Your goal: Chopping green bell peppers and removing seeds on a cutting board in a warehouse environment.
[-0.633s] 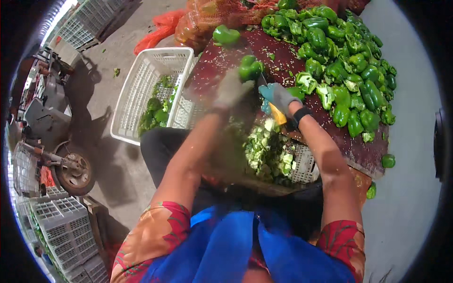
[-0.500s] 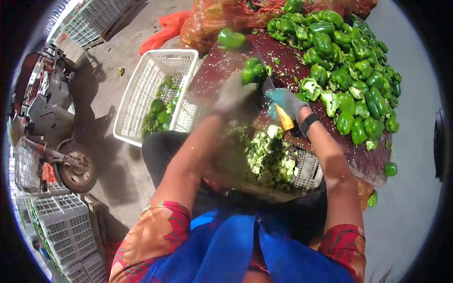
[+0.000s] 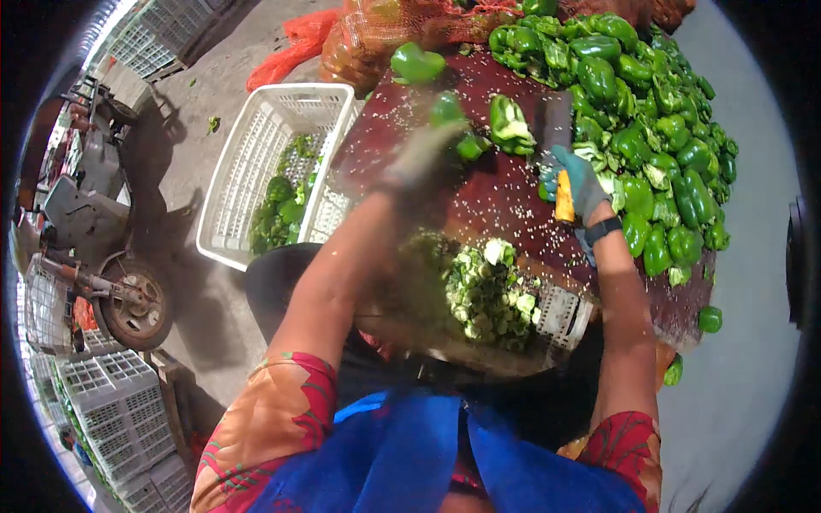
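Observation:
My right hand, in a grey-and-teal glove, is closed round the yellow handle of a knife. Its broad dark blade points away from me over the dark red board, beside the pepper heap. My left hand, gloved and smeared by motion, is closed on a green bell pepper at the board's left. Another green piece touches its fingers. Between the hands lies a cut pepper, its pale inside showing. A whole green pepper rests at the far left corner.
Many green peppers are heaped along the board's right side. Below the near edge, a crate holds pale cores. A white crate with green scraps stands left. Filled mesh sacks lie behind; a parked bike stands far left.
The knife and my right hand have moved right, away from the pepper. A cut pepper now lies open on the board between my hands. My left hand stays near the left, blurred.

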Tool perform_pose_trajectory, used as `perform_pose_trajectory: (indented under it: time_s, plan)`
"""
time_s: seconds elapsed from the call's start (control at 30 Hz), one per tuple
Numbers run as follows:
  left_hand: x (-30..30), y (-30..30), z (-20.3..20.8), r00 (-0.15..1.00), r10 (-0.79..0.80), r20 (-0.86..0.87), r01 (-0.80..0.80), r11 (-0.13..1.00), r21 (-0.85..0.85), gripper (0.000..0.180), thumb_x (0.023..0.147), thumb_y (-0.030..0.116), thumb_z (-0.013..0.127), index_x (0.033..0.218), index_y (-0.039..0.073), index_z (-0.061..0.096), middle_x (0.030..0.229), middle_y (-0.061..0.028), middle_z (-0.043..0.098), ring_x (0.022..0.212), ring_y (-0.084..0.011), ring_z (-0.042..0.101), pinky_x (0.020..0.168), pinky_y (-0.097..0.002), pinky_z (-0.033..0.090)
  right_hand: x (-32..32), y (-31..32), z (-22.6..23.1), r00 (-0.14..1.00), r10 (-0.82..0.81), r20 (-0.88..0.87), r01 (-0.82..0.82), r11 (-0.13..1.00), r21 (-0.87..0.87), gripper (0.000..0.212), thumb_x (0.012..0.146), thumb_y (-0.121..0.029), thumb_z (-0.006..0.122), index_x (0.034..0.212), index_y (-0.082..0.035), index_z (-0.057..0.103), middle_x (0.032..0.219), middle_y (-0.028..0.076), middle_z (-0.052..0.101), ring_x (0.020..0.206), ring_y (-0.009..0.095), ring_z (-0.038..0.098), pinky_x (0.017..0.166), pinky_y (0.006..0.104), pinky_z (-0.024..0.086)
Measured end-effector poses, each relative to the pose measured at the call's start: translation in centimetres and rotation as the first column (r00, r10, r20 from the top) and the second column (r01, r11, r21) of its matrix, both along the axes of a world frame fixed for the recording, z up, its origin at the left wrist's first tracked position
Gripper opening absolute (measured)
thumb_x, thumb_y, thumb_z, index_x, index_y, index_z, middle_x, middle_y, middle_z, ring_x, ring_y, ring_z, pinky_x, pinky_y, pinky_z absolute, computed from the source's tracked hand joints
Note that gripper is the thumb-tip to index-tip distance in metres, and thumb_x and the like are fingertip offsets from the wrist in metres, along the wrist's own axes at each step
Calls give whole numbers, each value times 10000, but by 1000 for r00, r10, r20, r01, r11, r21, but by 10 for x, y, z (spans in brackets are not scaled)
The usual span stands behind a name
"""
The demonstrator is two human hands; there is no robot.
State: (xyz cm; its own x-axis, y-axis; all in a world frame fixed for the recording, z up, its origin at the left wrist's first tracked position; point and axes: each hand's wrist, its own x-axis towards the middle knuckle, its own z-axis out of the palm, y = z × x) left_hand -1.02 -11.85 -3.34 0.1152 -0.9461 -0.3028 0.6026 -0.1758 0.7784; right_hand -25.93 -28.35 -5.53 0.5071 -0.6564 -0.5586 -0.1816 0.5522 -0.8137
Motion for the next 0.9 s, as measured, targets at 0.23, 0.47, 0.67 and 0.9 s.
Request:
perform_pose_trajectory:
  time_s: [0.23,0.47,0.67,0.9]
  plan:
    - [23,-73,19,215,-97,972,-32,994,107,567,829,551,646,1014,15,672,915,-173,688,855,-304,666,788,-417,519,-5,32,53,960,-252,124,281,856,-435,235,946,-315,584,947,-81,566,645,48,591,490,116,541,438,263,437]
    - [132,-122,29,-493,63,867,-81,990,-118,430,861,367,567,1152,60,644,1161,-202,622,1072,-373,608,942,-458,490,21,103,92,962,-178,208,248,891,-380,191,953,-213,568,918,-29,603,704,85,635,552,144,583,526,276,483]
    - [111,-99,25,-506,-148,850,2,985,172,355,844,219,632,1176,92,632,1212,-187,601,1128,-380,591,948,-470,491,18,131,77,974,-129,187,193,906,-377,228,949,-232,571,910,-10,606,737,114,668,581,148,603,580,304,497]
    - [67,-51,0,-162,23,987,-127,991,-44,579,779,312,712,1280,110,505,1187,-168,582,1055,-372,619,880,-440,509,11,146,59,981,-97,170,155,917,-368,218,959,-237,569,955,-21,599,733,82,663,595,138,607,565,271,492]
